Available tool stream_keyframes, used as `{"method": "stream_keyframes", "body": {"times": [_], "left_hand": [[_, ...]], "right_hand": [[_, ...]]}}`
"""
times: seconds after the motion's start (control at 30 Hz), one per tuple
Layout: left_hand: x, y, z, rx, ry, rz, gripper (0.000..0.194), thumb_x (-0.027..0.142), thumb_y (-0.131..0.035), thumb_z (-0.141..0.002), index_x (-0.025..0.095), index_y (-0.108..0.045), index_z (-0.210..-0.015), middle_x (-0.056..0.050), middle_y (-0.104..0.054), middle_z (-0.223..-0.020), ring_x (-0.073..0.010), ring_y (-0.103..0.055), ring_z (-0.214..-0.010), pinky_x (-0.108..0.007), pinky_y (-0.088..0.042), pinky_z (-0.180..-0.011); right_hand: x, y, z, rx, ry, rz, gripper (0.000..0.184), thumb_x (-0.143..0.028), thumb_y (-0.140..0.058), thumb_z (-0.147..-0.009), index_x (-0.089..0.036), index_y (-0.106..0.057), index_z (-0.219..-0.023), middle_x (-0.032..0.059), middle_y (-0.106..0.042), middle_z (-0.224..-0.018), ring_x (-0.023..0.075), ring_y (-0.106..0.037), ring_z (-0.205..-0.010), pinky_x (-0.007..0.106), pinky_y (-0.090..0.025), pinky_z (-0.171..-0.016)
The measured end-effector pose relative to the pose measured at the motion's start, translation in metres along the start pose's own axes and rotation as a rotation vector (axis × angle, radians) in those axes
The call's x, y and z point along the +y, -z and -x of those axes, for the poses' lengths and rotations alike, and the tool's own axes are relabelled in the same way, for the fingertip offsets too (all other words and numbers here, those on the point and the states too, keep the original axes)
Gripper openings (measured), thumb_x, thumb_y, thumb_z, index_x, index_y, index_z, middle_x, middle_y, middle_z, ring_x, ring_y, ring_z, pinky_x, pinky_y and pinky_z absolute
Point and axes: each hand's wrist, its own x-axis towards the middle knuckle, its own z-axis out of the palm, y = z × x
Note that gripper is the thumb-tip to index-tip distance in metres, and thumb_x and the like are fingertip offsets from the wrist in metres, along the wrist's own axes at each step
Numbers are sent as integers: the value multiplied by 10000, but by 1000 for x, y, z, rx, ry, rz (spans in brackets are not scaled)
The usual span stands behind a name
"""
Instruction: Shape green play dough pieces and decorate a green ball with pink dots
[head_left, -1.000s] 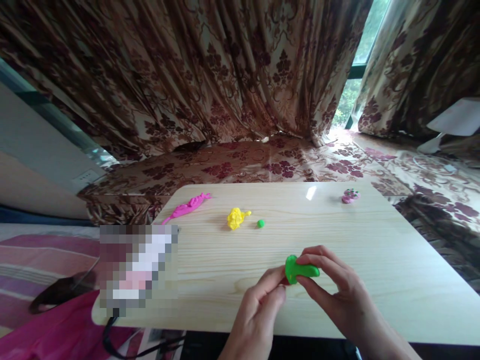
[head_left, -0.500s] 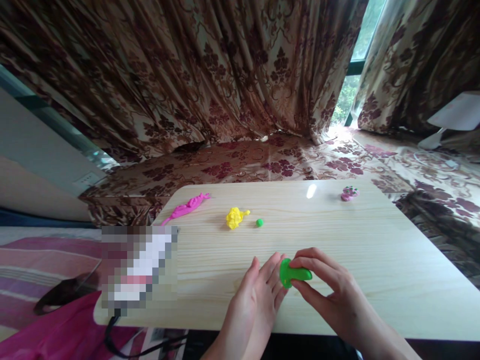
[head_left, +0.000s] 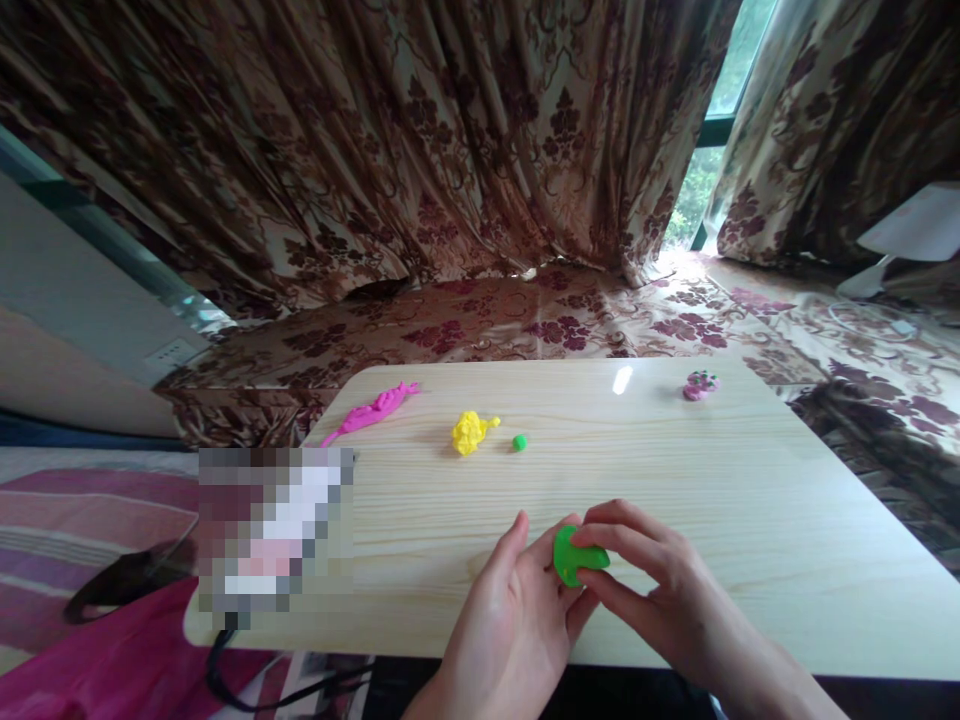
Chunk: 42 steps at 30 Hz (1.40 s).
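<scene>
A lump of bright green modelling clay (head_left: 574,556), with a flat round end and a thicker stub, is pinched between the thumb and fingers of my right hand (head_left: 667,575). My left hand (head_left: 517,615) lies palm up beside it. Its thumb stands apart, and its fingers reach behind the flat end of the clay, partly hidden by it. Farther up the table are a small green clay ball (head_left: 520,442) and a crumpled yellow clay lump (head_left: 469,433) with a thin stem.
The pale wooden table (head_left: 637,450) also bears a long pink clay piece (head_left: 375,408) at the back left and a small pink and green clay piece (head_left: 700,386) at the back right. A blurred-out object (head_left: 285,530) with a black cord lies at the left edge.
The green clay in my right hand has shifted slightly left and down. My left hand has turned its palm more upward, and its fingers now lie farther behind the clay.
</scene>
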Motion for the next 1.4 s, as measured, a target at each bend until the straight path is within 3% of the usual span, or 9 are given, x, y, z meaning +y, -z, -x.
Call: {"method": "stream_keyframes", "body": {"times": [0.17,0.37,0.57,0.77,0.87,1.0,1.27,1.4], "left_hand": [[-1,-2,1,37,9,2,396,450,-360,-865,152,-610,-941,-78,-572,-1074,-163,-539,-940,-286,-366,-922],[-4,-4,0,-6,0,68,373,405,-358,-880,144,-619,-935,-74,-587,-1035,-145,-553,-898,-274,-377,-912],[-13,2,-4,13,-100,9,406,418,-340,-884,158,-591,-1069,-78,-572,-1137,-187,-482,-1117,-290,-325,-968],[-14,8,-3,22,-105,-38,461,482,-330,-862,209,-560,-1153,-39,-481,-1295,-214,-341,-1261,-359,-251,-1040],[-12,9,-1,32,-95,-30,461,478,-342,-858,185,-591,-1110,-64,-499,-1273,-227,-360,-1246,-371,-242,-1046],[-11,6,1,8,-67,34,459,471,-347,-859,176,-575,-1127,-77,-520,-1235,-221,-402,-1210,-363,-235,-1051],[-14,5,2,-27,-77,44,462,461,-332,-869,167,-566,-1137,-70,-495,-1256,-204,-375,-1224,-336,-216,-1058],[-13,5,2,-41,-72,79,474,465,-327,-871,150,-564,-1134,-84,-540,-1180,-199,-417,-1180,-319,-247,-1036]], "right_hand": [[-3,-1,-1,0,-11,17,224,-164,-540,-835,-253,-612,-1028,45,-588,-986,160,-588,-869,251,-495,-743],[-2,-3,0,-16,-2,35,194,-175,-524,-849,-244,-615,-1006,45,-587,-1021,156,-585,-904,242,-492,-771],[-4,-2,1,67,-56,90,296,-203,-615,-769,-237,-557,-1058,54,-582,-977,178,-585,-837,285,-506,-733],[-7,0,1,57,-6,136,201,-186,-536,-831,-250,-585,-1015,52,-570,-984,164,-595,-845,262,-510,-720],[-9,3,0,-14,21,178,252,-174,-539,-830,-280,-584,-1055,44,-559,-1023,164,-584,-888,263,-502,-756],[-11,5,0,11,8,173,324,-185,-548,-835,-295,-545,-1140,35,-562,-1046,156,-576,-924,253,-494,-791],[-10,5,-1,-30,50,168,231,-209,-527,-855,-295,-607,-1054,41,-566,-1050,169,-572,-940,268,-495,-791],[-7,6,-2,-15,-5,137,271,-192,-587,-806,-274,-587,-1064,42,-564,-1045,169,-580,-911,260,-499,-781]]}}
